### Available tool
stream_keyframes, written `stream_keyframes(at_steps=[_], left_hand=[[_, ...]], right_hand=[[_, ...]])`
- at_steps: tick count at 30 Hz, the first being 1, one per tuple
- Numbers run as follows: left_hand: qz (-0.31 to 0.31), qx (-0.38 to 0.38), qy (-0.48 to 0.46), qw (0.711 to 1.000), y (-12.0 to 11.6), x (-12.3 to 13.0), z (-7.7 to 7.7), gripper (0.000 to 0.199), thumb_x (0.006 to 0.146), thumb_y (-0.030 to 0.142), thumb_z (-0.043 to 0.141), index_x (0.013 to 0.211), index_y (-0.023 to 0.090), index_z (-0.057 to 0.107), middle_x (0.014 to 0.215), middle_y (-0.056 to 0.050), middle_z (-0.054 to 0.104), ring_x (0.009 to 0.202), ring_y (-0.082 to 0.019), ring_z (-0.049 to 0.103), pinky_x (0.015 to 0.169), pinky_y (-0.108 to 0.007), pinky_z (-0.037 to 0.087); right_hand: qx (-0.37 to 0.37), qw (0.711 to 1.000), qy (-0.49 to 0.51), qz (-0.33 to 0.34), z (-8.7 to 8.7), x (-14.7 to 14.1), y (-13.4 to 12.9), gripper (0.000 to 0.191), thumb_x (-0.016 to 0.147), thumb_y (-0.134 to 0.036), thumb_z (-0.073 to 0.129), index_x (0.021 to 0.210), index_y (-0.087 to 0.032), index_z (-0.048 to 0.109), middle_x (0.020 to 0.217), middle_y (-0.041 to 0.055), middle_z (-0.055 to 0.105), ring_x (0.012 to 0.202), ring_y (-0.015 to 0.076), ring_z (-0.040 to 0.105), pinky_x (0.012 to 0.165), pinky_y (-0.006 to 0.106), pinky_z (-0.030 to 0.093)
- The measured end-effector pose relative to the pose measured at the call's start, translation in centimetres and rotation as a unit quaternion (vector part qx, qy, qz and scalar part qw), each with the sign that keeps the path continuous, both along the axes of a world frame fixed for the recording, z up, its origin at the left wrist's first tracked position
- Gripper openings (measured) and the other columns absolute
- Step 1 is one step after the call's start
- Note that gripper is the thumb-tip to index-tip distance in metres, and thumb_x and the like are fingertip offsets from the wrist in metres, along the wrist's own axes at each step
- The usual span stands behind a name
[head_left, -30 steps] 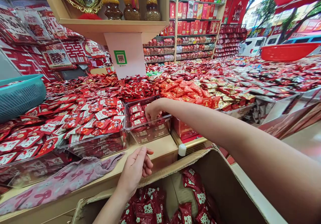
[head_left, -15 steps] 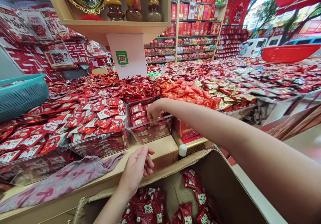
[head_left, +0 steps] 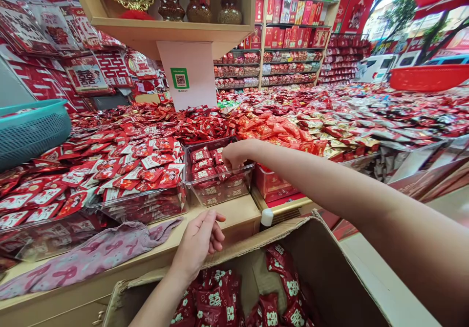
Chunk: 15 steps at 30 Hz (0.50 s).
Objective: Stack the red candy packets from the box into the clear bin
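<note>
My right hand [head_left: 236, 154] reaches into a clear plastic bin [head_left: 190, 183] with its fingers bent downward and drawn together. Small dark red packets [head_left: 201, 154] printed with pale double-happiness characters lie in rows there. The fingertips are partly hidden, so whatever they grip does not show. Loosely curled over the near rim of a cardboard box [head_left: 331, 268], my left hand [head_left: 200, 241] has its thumb apart from the fingers and holds nothing. Inside that box lie several similar dark red packets [head_left: 216, 297], in a pile at the left and loose toward the middle.
Bins heaped with red-and-white packets [head_left: 146, 163] stand left of the clear bin; orange-red packets [head_left: 271, 126] lie to its right. A pink patterned cloth [head_left: 98, 253] rests along the counter edge. A teal basket [head_left: 32, 129] is at left, a red basket [head_left: 428, 76] at far right.
My right hand has lifted slightly and shifted right within the clear bin, uncovering more packets at its back. My left hand stays nearly where it was. The view has turned slightly.
</note>
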State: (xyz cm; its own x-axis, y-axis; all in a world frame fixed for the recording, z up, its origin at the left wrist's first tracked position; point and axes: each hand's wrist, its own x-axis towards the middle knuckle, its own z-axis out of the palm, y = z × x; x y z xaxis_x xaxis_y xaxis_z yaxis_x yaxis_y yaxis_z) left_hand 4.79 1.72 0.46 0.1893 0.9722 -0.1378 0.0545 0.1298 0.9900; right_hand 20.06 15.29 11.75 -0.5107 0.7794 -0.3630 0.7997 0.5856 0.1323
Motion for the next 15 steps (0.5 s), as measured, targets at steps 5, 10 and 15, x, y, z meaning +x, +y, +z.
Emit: stream_keyframes(at_steps=[5, 10, 15], left_hand=[[-0.001, -0.009, -0.001, 1.0, 0.0, 0.0, 0.1, 0.033, 0.074, 0.047, 0.046, 0.075, 0.015, 0.057, 0.048, 0.004, 0.053, 0.037, -0.007, 0.049, 0.035, -0.015, 0.032], [0.0, -0.006, 0.006, 1.0, 0.0, 0.0, 0.1, 0.033, 0.075, 0.047, 0.046, 0.075, 0.016, 0.057, 0.048, 0.004, 0.053, 0.037, -0.006, 0.048, 0.035, -0.014, 0.033], [-0.008, -0.006, 0.004, 1.0, 0.0, -0.1, 0.0, 0.033, 0.073, 0.048, 0.047, 0.075, 0.016, 0.057, 0.048, 0.004, 0.054, 0.037, -0.008, 0.049, 0.035, -0.015, 0.032]], right_hand=[[-0.015, 0.999, 0.001, 0.045, -0.5, -0.2, 0.9, 0.031, 0.062, -0.019, 0.059, 0.092, -0.012, 0.066, 0.079, 0.0063, 0.063, 0.065, 0.0139, 0.053, 0.056, 0.023, 0.036], [-0.094, 0.993, 0.029, 0.059, -1.3, -0.2, 2.2, 0.034, 0.062, -0.026, 0.062, 0.092, -0.012, 0.066, 0.076, 0.0027, 0.062, 0.061, 0.0109, 0.049, 0.055, 0.022, 0.035], [-0.103, 0.993, 0.045, 0.04, -2.3, 0.0, 2.8, 0.035, 0.062, -0.032, 0.061, 0.091, -0.014, 0.066, 0.067, -0.0004, 0.058, 0.055, 0.0088, 0.044, 0.053, 0.022, 0.034]])
